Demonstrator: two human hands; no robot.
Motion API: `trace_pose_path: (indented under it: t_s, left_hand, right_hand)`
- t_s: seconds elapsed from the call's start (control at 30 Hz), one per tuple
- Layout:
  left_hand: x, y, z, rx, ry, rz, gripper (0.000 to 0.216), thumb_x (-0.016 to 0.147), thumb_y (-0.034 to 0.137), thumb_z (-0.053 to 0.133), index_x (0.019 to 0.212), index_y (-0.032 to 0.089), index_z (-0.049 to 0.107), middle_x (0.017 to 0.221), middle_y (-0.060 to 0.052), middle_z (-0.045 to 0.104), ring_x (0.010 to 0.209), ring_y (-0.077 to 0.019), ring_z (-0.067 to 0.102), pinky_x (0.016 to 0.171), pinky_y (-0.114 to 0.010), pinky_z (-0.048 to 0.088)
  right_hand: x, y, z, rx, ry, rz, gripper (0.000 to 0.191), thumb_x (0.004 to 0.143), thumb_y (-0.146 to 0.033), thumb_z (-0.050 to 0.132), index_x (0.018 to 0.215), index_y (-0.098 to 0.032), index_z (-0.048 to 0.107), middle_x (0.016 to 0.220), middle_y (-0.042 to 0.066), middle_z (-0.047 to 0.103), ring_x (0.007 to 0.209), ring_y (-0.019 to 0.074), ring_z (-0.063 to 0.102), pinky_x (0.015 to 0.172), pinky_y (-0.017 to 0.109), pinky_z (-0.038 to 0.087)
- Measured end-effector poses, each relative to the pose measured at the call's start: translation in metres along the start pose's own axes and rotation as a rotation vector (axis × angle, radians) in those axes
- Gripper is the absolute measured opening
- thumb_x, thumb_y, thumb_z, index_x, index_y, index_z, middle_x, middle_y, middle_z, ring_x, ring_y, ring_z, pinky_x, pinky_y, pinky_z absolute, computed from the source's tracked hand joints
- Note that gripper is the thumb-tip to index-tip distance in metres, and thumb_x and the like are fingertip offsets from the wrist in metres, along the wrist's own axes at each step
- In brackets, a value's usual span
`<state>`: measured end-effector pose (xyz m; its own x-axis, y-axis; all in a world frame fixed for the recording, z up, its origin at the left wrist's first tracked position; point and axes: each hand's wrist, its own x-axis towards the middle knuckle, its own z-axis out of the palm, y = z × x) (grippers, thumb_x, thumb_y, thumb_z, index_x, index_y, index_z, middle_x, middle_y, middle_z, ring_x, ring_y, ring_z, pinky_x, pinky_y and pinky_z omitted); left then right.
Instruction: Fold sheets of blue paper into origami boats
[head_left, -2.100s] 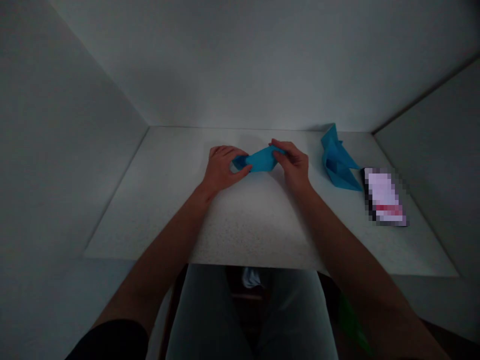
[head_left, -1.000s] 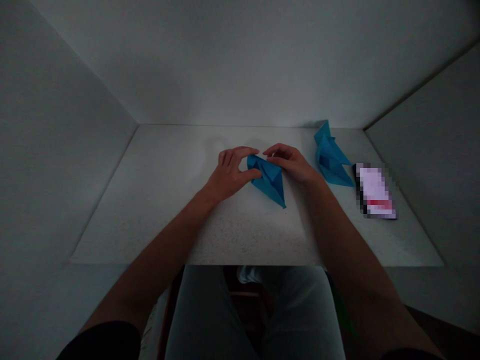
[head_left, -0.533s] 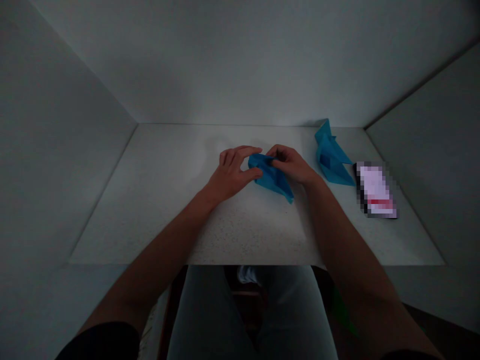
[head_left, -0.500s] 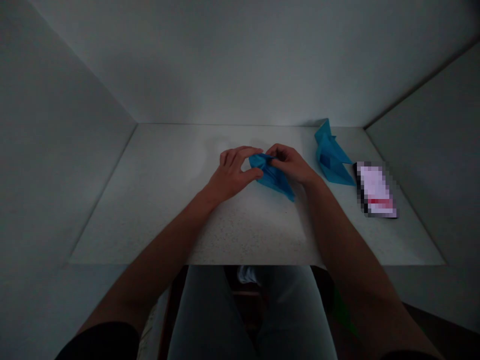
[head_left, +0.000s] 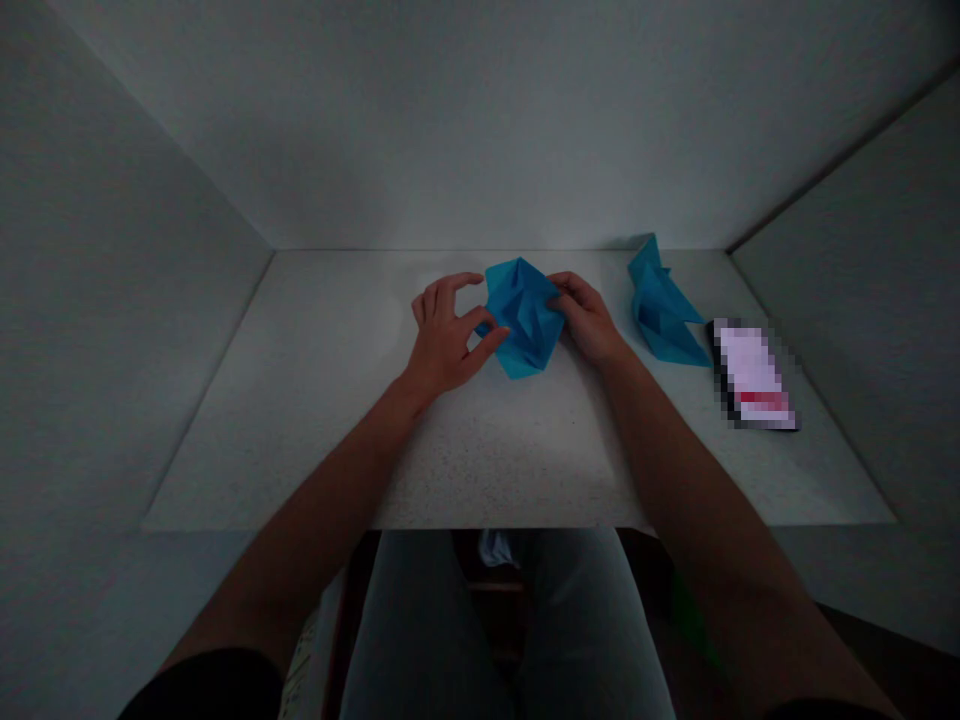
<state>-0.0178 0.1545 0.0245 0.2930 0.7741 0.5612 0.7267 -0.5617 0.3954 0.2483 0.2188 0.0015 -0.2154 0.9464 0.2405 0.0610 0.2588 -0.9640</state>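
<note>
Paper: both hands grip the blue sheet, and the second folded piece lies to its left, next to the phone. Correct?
No, wrong side. In the head view the second piece lies to the right of the paper, next to the phone. The left hand and right hand do both grip the paper.

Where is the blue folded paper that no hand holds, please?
Head view: the loose folded paper lies on the table, far right, between the right hand and a pixelated object.

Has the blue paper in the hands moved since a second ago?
Yes: the blue paper has shifted toward the back wall, judged against the phone.
</note>
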Motion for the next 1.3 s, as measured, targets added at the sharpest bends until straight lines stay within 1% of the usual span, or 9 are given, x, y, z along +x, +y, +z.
trace_pose_path:
  t_s: [0.13, 0.2, 0.3, 0.43, 0.6, 0.77, 0.87, 1.07, 1.3]
  left_hand:
    - [0.002, -0.014, 0.010, -0.187, 0.105, -0.166, 0.038, 0.107, 0.064, 0.071, 0.115, 0.027, 0.071, 0.155, -0.015, 0.060, 0.147, -0.0354, 0.057, 0.118, -0.056, 0.053]
    - [0.004, -0.022, 0.014, -0.341, 0.134, -0.239, 0.040, 0.108, 0.063, 0.069, 0.131, 0.031, 0.064, 0.152, -0.014, 0.062, 0.133, -0.0289, 0.067, 0.104, -0.046, 0.062]
    - [0.006, -0.032, 0.022, -0.496, 0.115, -0.352, 0.054, 0.108, 0.066, 0.068, 0.149, 0.037, 0.050, 0.143, -0.010, 0.069, 0.105, -0.0206, 0.076, 0.081, -0.034, 0.064]
    - [0.007, -0.041, 0.035, -0.592, 0.104, -0.429, 0.052, 0.104, 0.071, 0.068, 0.136, 0.031, 0.058, 0.123, -0.008, 0.077, 0.096, -0.0200, 0.077, 0.079, -0.033, 0.065]
    - [0.010, -0.040, 0.036, -0.648, 0.075, -0.399, 0.045, 0.103, 0.071, 0.069, 0.112, 0.028, 0.064, 0.104, -0.004, 0.078, 0.088, -0.0179, 0.075, 0.078, -0.033, 0.063]
    - [0.008, -0.028, 0.032, -0.790, 0.030, -0.306, 0.043, 0.099, 0.066, 0.080, 0.111, 0.026, 0.070, 0.085, 0.001, 0.071, 0.073, -0.0136, 0.067, 0.067, -0.027, 0.055]
    - [0.006, -0.021, 0.033, -0.826, -0.040, -0.211, 0.044, 0.099, 0.061, 0.083, 0.121, 0.023, 0.076, 0.079, 0.003, 0.067, 0.067, -0.0118, 0.062, 0.064, -0.025, 0.053]
    - [0.004, -0.020, 0.032, -0.782, -0.107, -0.108, 0.046, 0.104, 0.050, 0.079, 0.140, 0.022, 0.076, 0.078, 0.002, 0.066, 0.068, -0.0123, 0.060, 0.064, -0.025, 0.053]
    - [0.005, -0.023, 0.030, -0.791, -0.131, -0.117, 0.055, 0.102, 0.059, 0.079, 0.141, 0.020, 0.076, 0.088, -0.001, 0.074, 0.078, -0.0146, 0.069, 0.074, -0.027, 0.059]
  right_hand:
    - [-0.005, -0.003, 0.012, 0.046, -0.133, 0.013, 0.035, 0.091, -0.054, 0.080, 0.116, -0.033, 0.067, 0.072, -0.006, 0.050, 0.062, 0.0170, 0.046, 0.060, 0.032, 0.044]
    - [-0.005, -0.003, 0.015, 0.087, -0.187, 0.023, 0.038, 0.090, -0.054, 0.083, 0.117, -0.032, 0.067, 0.071, -0.007, 0.051, 0.061, 0.0163, 0.045, 0.060, 0.032, 0.043]
    - [-0.003, 0.000, 0.015, 0.125, -0.207, 0.038, 0.041, 0.089, -0.056, 0.086, 0.115, -0.032, 0.064, 0.075, -0.006, 0.057, 0.062, 0.0161, 0.049, 0.060, 0.031, 0.043]
    - [-0.004, 0.003, 0.017, 0.024, -0.194, -0.063, 0.042, 0.092, -0.058, 0.086, 0.114, -0.032, 0.061, 0.085, -0.004, 0.060, 0.070, 0.0172, 0.052, 0.062, 0.031, 0.044]
    - [-0.006, 0.003, 0.019, -0.345, -0.030, -0.344, 0.023, 0.101, -0.046, 0.079, 0.110, -0.030, 0.066, 0.113, 0.007, 0.060, 0.090, 0.0224, 0.057, 0.076, 0.038, 0.053]
    - [-0.008, 0.003, 0.019, -0.536, -0.033, -0.418, 0.021, 0.100, -0.047, 0.081, 0.111, -0.030, 0.079, 0.117, 0.011, 0.058, 0.112, 0.0316, 0.061, 0.097, 0.051, 0.058]
    - [-0.007, 0.002, 0.018, -0.542, -0.038, -0.420, 0.027, 0.097, -0.049, 0.085, 0.115, -0.029, 0.081, 0.109, 0.009, 0.062, 0.104, 0.0298, 0.063, 0.094, 0.050, 0.057]
    - [-0.004, -0.001, 0.020, -0.503, -0.065, -0.362, 0.018, 0.100, -0.044, 0.080, 0.101, -0.026, 0.080, 0.093, 0.004, 0.066, 0.084, 0.0226, 0.060, 0.084, 0.042, 0.052]
    - [-0.005, -0.001, 0.022, -0.441, -0.120, -0.285, 0.018, 0.095, -0.042, 0.079, 0.098, -0.026, 0.074, 0.083, 0.000, 0.066, 0.074, 0.0189, 0.056, 0.080, 0.037, 0.047]
